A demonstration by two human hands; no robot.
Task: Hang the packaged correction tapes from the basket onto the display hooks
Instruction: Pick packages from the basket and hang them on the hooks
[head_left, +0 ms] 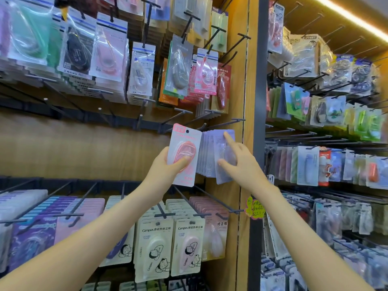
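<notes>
My left hand (168,164) grips a pink packaged correction tape (185,141) by its lower left side, holding it upright in front of the middle row of hooks. Its hang hole is near the top of the card, level with a black display hook (226,122). Just to the right, a row of lavender packaged correction tapes (207,156) hangs on that hook. My right hand (239,162) holds the front lavender pack, index finger stretched up along the card and thumb on its left edge. The basket is out of view.
Several bare black hooks (84,114) jut out to the left in the middle row. Full hooks of packaged tapes hang above (109,51) and below (186,244). A wooden post (245,101) and a dark upright divide this bay from the stocked bay on the right.
</notes>
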